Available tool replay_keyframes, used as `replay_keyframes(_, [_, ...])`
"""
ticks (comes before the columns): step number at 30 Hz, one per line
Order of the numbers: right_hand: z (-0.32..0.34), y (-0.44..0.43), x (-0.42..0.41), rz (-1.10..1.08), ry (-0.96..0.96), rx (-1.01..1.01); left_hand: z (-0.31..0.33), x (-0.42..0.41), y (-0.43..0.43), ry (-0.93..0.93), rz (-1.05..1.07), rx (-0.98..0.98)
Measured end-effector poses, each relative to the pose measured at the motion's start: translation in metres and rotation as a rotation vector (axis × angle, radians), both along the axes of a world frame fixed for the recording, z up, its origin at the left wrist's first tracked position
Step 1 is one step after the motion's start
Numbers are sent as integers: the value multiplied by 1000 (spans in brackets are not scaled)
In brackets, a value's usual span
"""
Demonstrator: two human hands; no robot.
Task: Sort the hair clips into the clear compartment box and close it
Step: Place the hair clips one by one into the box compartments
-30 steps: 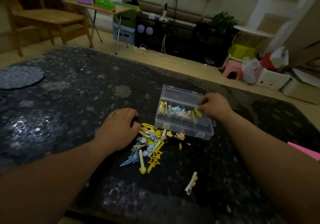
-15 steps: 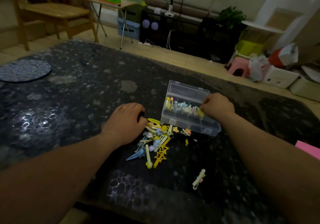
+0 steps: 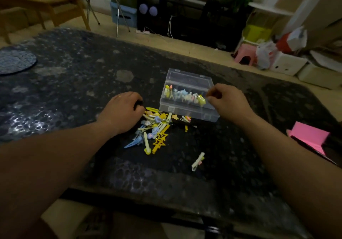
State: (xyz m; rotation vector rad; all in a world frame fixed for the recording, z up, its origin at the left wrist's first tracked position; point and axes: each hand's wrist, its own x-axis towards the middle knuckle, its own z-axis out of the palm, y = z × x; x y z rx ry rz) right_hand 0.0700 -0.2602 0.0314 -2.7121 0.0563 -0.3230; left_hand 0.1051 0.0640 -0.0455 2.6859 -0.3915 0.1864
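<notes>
1. Table (image 3: 74, 83): dark, mottled top. Near edge runs across the bottom of the view, far edge meets the floor behind the clear box (image 3: 188, 112).
2. Open room: wide bare stretch to the left, betw. the left hand (image 3: 122, 113) and a round mat (image 3: 14, 61) at the left edge. Also bare betw. the forearms, near side, apart from one lone cream clip (image 3: 198, 158).
3. Right side is tighter: a pink folded sheet (image 3: 309, 137) lies near the right edge, well apart from the box.
4. Box sits mid-table, long axis approx. left-right, right end a bit nearer the person. Lid (image 3: 187, 76) is hinged on the far side and tilted back, open.
5. Sorted clips (image 3: 183, 96) line the far row of the base.
6. Loose clip pile (image 3: 157, 129) lies just beside the box's near-left corner. A yellow star clip (image 3: 159, 140) points near-left to far-right; the lone clip lies about the same way.
7. L hand: fingers curled down onto the pile's left edge; can't tell what it holds.
8. R hand (image 3: 227, 103): over the box's right end, fingers curled in, nothing seen in them.
</notes>
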Motion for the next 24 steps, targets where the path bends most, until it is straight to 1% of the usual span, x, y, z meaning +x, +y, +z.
replay_keyframes(5, [-9, -3, -27, 103, -27, 7, 1, 0, 0, 10, 11, -3])
replay_keyframes(8, [-9, -4, -36, 209, 13, -18, 2, 0, 0, 1, 18, -22])
replay_keyframes(10, [-3, -4, -42, 336, 145, -44, 3, -1, 0, 0, 21, -27])
replay_keyframes(12, [4, -3, -49, 465, 352, -37, 4, -2, 0, 9, 23, -26])
replay_keyframes(14, [7, -2, -58, 541, 572, -2, 6, -4, -1, 19, 28, -27])
replay_keyframes(16, [2, 0, -64, 599, 696, -50, 6, -5, -2, 19, 26, -27])
replay_keyframes(18, [-7, 5, -66, 647, 688, -154, 5, -4, -2, 18, 21, -21])
replay_keyframes(19, [-12, 7, -66, 654, 656, -172, 4, -3, -2, 14, 17, -15])
replay_keyframes(24, [-21, 17, -57, 571, 532, -117, -1, 1, 0, -14, 5, -22])
